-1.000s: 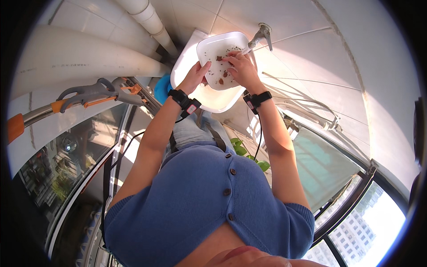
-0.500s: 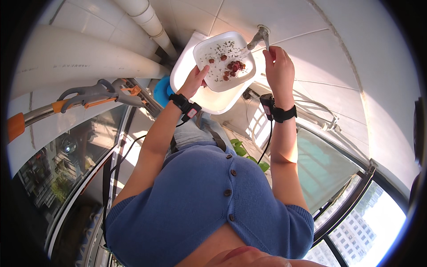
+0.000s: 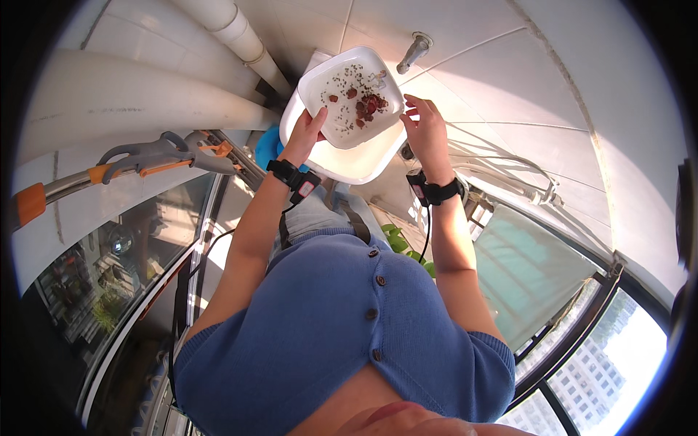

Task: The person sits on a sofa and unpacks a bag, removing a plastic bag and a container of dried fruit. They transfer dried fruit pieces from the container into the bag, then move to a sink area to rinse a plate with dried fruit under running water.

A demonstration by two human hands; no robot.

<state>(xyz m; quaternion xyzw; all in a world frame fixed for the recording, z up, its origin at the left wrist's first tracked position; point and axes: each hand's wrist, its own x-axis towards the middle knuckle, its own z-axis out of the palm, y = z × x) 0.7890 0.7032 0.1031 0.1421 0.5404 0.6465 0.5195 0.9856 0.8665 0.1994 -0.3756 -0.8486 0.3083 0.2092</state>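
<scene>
My left hand [image 3: 306, 134] grips the near left edge of a white rounded-square dish [image 3: 336, 131], thumb over the rim. Inside the dish are a dark red clump [image 3: 371, 106], a few small reddish-brown pieces [image 3: 352, 93] and many tiny dark specks. At the dish's right rim is my right hand [image 3: 426, 134], its thumb and forefinger apart and nothing seen in them; whether the fingertips touch the rim I cannot tell. Both hands are over a larger white basin [image 3: 352, 166], partly hidden by the dish. A metal tap [image 3: 414, 54] juts from the wall beyond the dish.
Thick white pipes [image 3: 160, 91] run along the left wall. A grey and orange handled pole [image 3: 142, 156] lies across at left, near a blue round object [image 3: 267, 145]. Thin pipework [image 3: 509, 178] follows the right wall. Green leaves [image 3: 396, 238] show below the basin.
My right hand has let go of the tap handle and come down to the dish's right rim. The dish has shifted left, away from the tap.
</scene>
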